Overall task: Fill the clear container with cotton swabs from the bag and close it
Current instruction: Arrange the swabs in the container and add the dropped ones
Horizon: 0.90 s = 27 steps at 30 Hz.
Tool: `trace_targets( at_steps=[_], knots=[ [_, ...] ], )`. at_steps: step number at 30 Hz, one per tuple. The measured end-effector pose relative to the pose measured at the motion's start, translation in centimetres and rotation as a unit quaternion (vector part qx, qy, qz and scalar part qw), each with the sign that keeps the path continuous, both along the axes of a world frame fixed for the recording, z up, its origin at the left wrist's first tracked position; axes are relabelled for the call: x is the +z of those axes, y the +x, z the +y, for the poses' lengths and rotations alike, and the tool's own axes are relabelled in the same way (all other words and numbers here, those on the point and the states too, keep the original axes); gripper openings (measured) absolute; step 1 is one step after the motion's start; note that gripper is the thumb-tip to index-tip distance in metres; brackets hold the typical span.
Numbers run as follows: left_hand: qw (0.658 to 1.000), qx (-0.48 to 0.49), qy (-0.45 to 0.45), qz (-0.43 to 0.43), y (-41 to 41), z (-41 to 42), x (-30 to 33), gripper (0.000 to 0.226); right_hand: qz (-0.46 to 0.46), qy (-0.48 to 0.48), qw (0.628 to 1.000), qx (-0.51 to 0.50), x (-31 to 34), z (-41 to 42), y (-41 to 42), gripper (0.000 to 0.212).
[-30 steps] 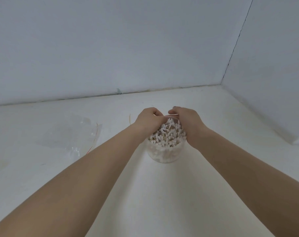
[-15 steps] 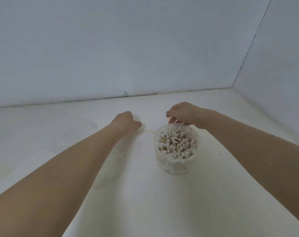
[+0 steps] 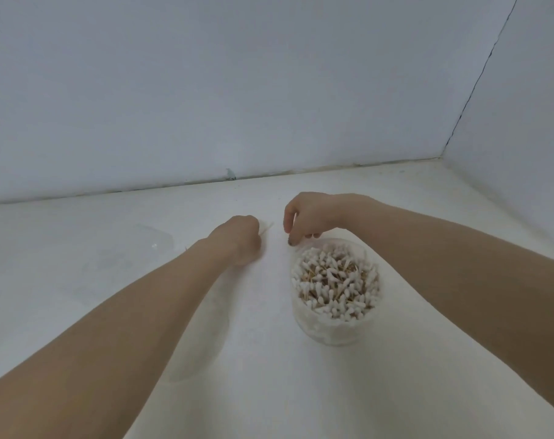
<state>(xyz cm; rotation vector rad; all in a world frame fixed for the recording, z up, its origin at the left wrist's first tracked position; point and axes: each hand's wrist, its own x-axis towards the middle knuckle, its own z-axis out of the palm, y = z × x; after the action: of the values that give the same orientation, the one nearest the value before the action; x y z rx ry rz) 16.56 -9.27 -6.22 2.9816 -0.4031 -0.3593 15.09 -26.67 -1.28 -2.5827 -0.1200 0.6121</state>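
clear container right of centre on table, packed with swabs, no lid | left hand pinches stray swab | right hand fingers curled at rim (holding nothing visible) | risk: knocking container, spilling

A white tabletop was seen; on it stood the clear container packed with cotton swabs, the crumpled clear bag left of it.

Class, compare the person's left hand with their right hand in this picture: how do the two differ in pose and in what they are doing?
The left hand is low on the white table, pinching a stray cotton swab; the right hand is raised, with fingers hanging curled and seemingly holding nothing. The left hand is apart from the clear container; the right hand's fingertips are at its far rim. Both are bare.
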Motion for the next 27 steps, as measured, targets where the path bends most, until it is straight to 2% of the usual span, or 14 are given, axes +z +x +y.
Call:
trace_targets(
  at_steps=[5, 9, 15, 19, 23, 27],
  knots=[
    [0.996, 0.003, -0.085, -0.014, 0.0, 0.3, 0.1, 0.007, 0.012, -0.035, 0.999, 0.005, 0.0, -0.5, 0.3, 0.031],
    [0.991, -0.043, -0.126, -0.02, -0.4, -0.8, 0.5, 0.035, 0.005, -0.078, 0.996, 0.029, 0.3, -1.8, -0.1, 0.028],
    [0.99, -0.007, -0.138, -0.03, -0.3, -3.8, 0.0, 0.02, -0.029, -0.117, 0.991, 0.065, -0.3, -3.6, -1.2, 0.033],
    [0.995, -0.011, -0.085, -0.043, 0.0, -5.4, -0.2, 0.042, -0.055, -0.126, 0.988, 0.074, -1.2, -4.3, -1.0, 0.024],
    [0.998, -0.024, -0.034, -0.039, 0.0, -6.0, 0.0, 0.026, -0.048, -0.123, 0.988, 0.081, -1.5, -4.7, -0.9, 0.021],
    [0.996, -0.055, 0.042, -0.055, -0.3, -5.9, 0.4, 0.024, -0.049, -0.147, 0.984, 0.087, -1.0, -4.4, -1.3, 0.011]
  ],
)
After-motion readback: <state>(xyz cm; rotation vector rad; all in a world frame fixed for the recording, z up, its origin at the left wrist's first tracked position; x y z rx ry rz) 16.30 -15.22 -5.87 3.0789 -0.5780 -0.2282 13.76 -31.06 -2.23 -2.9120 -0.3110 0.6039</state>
